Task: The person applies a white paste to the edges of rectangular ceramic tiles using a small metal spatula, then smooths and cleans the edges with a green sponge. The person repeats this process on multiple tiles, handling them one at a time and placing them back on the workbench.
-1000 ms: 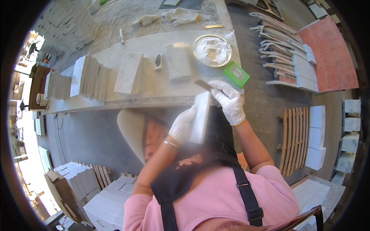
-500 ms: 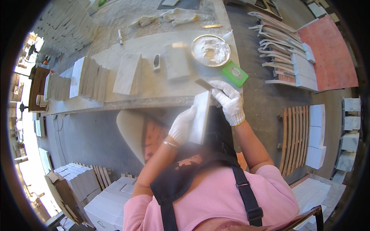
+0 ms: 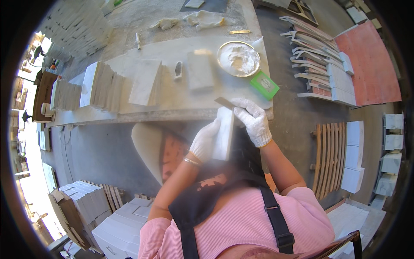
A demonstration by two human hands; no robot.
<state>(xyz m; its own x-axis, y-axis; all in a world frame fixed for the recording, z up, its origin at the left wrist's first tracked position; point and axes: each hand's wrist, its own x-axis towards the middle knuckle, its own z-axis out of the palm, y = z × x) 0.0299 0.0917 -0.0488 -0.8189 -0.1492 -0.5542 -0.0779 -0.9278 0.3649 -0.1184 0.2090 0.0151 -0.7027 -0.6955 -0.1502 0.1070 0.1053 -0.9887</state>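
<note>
A white marble tile (image 3: 223, 136) is held on edge over my lap by my left hand (image 3: 205, 139), which wears a white knit glove and grips it along its left side. My right hand (image 3: 253, 120), gloved the same way, pinches a thin flat scraper (image 3: 225, 103). The scraper's blade lies at the tile's upper end; whether it touches the tile I cannot tell. Beyond my hands on the table, a round bowl of white paste (image 3: 238, 59) stands beside a green box (image 3: 264, 85).
On the stone-topped table (image 3: 172, 45) are a flat tile (image 3: 200, 71), a small dark-topped block (image 3: 178, 70), leaning tiles (image 3: 145, 82) and tile stacks (image 3: 101, 86). Gloves (image 3: 204, 20) lie farther back. Right stand a wooden pallet (image 3: 330, 157) and a rack of slabs (image 3: 310, 62).
My right hand has shifted slightly left and down, carrying the scraper a little left across the tile's upper end. My left hand keeps its hold on the tile.
</note>
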